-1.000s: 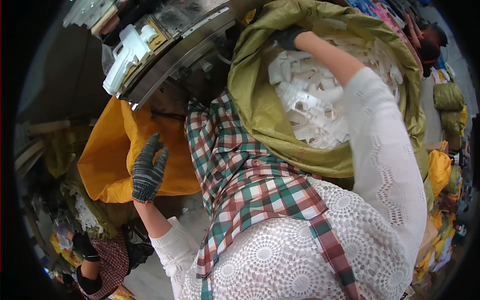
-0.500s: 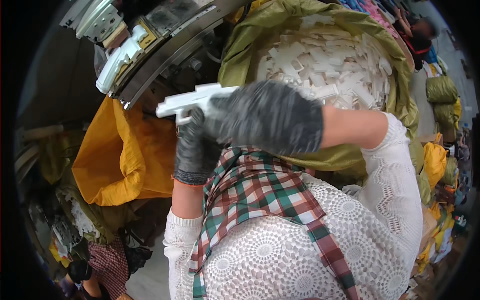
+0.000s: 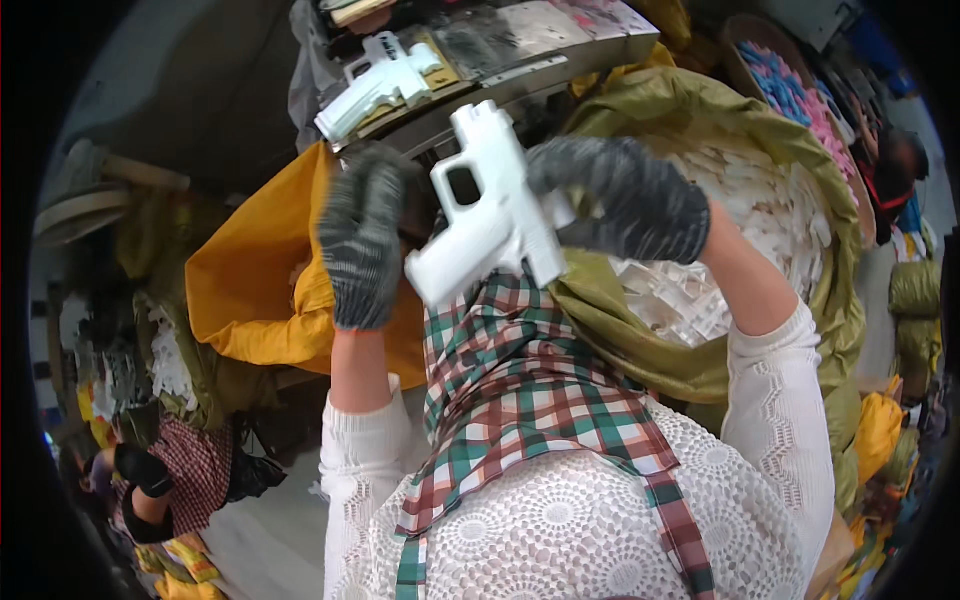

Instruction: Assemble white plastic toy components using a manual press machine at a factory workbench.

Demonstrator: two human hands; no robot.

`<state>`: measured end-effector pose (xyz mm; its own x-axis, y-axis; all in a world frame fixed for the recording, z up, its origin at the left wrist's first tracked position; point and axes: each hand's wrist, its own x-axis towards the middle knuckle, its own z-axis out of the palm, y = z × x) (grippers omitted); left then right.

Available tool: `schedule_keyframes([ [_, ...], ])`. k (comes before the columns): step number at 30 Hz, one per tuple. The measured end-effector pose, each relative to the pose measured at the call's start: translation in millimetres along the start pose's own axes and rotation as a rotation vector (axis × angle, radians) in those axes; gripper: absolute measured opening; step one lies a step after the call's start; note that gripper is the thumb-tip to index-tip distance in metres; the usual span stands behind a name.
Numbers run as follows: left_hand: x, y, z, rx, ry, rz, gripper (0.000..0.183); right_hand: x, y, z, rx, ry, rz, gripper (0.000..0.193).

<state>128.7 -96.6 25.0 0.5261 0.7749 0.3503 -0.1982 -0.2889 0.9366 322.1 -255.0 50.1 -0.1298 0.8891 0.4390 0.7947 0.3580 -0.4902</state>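
Observation:
A white plastic toy pistol [image 3: 487, 200] is up in front of my apron, tilted, its grip toward the lower left. My right hand [image 3: 630, 195], in a dark grey knit glove, grips it along its right side with bent fingers. My left hand [image 3: 362, 240], gloved the same way, is raised just left of the toy pistol, apart from it. Its fingers point up and are slightly spread, with nothing seen in them. A second white toy pistol [image 3: 385, 85] lies on the bench at the upper left, in a yellowish holder.
An olive sack [image 3: 600, 340] full of white plastic pieces stands at my right. At my left hangs an orange-yellow sack [image 3: 240, 280]. The metal machine bench [image 3: 560, 40] crosses the far side. A co-worker in a checked garment [image 3: 195, 470] is at the lower left.
My left hand has come off the toy pistol and moved left. The right hand still has the toy pistol, turned from lying sideways to a steep tilt. My view has shifted too.

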Motion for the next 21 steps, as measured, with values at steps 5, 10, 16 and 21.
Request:
schedule_keyframes([
  [5,83,3,-18,1.127,0.061,0.511,0.049,1,8,-22,0.027,0.021,0.126,0.047],
  [10,114,5,-26,1.420,-0.392,0.188,0.053,16,12,-18,0.012,0.105,0.153,0.050],
  [16,55,-21,-54,1.273,0.012,0.442,0.059,57,41,-11,-0.022,0.230,0.062,0.043],
  [21,6,-25,-151,1.700,0.331,0.162,0.074,121,78,11,-0.112,0.195,-0.122,0.034],
])
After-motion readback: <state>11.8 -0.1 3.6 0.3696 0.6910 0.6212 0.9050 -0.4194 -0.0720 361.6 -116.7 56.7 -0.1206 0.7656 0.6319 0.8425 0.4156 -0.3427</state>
